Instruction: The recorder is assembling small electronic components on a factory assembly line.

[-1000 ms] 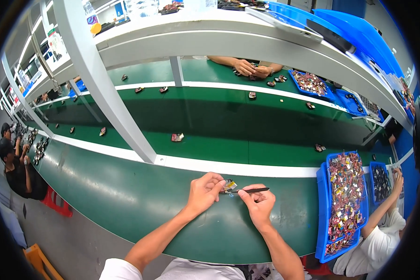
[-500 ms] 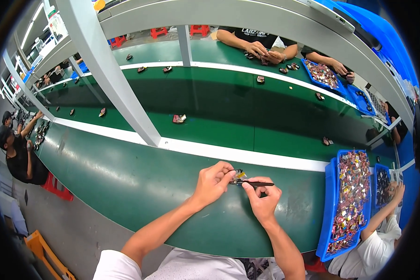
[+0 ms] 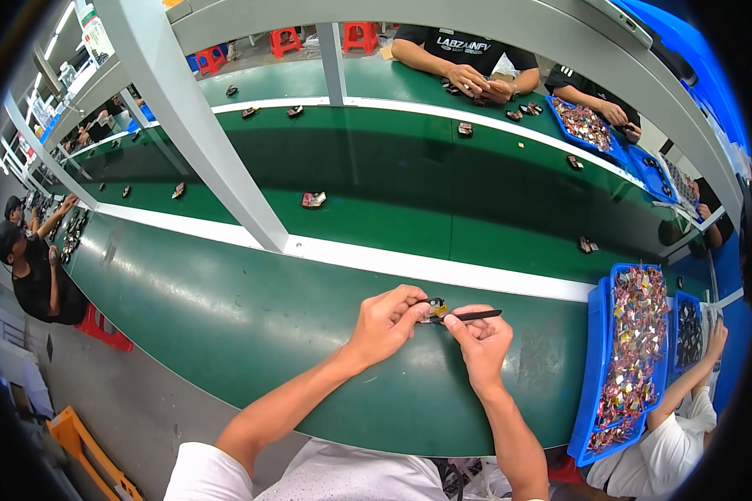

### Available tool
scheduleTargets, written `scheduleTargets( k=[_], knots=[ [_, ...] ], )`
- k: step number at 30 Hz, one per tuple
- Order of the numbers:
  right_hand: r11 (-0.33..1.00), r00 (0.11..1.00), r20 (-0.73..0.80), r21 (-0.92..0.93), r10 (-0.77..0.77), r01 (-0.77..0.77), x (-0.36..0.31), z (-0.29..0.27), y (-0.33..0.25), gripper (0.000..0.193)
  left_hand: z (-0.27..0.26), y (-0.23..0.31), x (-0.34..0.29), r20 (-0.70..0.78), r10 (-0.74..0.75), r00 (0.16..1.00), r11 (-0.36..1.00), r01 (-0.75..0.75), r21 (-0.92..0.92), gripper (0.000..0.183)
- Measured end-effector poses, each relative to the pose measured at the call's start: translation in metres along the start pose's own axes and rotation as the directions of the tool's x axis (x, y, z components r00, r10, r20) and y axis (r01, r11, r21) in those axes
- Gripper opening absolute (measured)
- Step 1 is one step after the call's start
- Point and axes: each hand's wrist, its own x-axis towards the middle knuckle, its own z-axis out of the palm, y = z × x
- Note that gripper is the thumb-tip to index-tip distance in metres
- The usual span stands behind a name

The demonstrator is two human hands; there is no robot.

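My left hand [image 3: 384, 326] pinches a small black electronic part [image 3: 433, 310] with a yellow patch on it, just above the green table. Part of it is hidden behind my thumb and fingertips. In my right hand [image 3: 483, 344], between thumb and fingers, is a slim black tool that looks like tweezers [image 3: 479, 316]. Its back end points right, and its tip meets the small part, where the exact contact is too small to make out. Both hands are close together over the table's far half.
At my right, a long blue bin [image 3: 591, 376] holds many small red-wired pieces. Beyond a white rail [image 3: 409, 265] runs a green conveyor belt [image 3: 376, 221] carrying scattered small assemblies [image 3: 313, 199]. A grey post [image 3: 200, 125] rises left of my hands. Co-workers sit across, left and right.
The black tool has swung so its back end sits higher and farther right. My left hand keeps its pinch on the part. Assemblies on the belt have shifted slightly left.
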Motion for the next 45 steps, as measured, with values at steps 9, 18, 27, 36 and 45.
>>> scheduleTargets(
  k=[9, 18, 27, 36, 45],
  knots=[
    [0.999, 0.999, 0.024, -0.026, -0.032, 0.033, 0.001, -0.002, 0.001, 0.013, -0.001, 0.002, 0.002, 0.034, -0.039, 0.999, 0.999, 0.039, -0.008, 0.016],
    [0.993, 0.994, 0.003, -0.053, -0.106, 0.106, 0.000, -0.005, 0.004, 0.012, -0.010, -0.004, 0.008, 0.245, -0.291, 0.925, 0.914, 0.344, -0.217, 0.026],
    [0.883, 0.943, 0.065, -0.334, -0.327, 0.329, -0.004, -0.002, 0.001, 0.012, -0.013, -0.005, 0.009, 0.274, -0.312, 0.910, 0.888, 0.382, -0.257, 0.026],
    [0.868, 0.923, 0.055, -0.324, -0.381, 0.377, -0.002, 0.001, 0.001, 0.011, -0.012, -0.009, 0.008, 0.245, -0.311, 0.918, 0.885, 0.374, -0.276, 0.027],
    [0.857, 0.921, 0.080, -0.344, -0.380, 0.383, -0.002, 0.000, 0.000, 0.012, -0.013, -0.007, 0.008, 0.230, -0.317, 0.920, 0.869, 0.379, -0.319, 0.024]
  ],
)
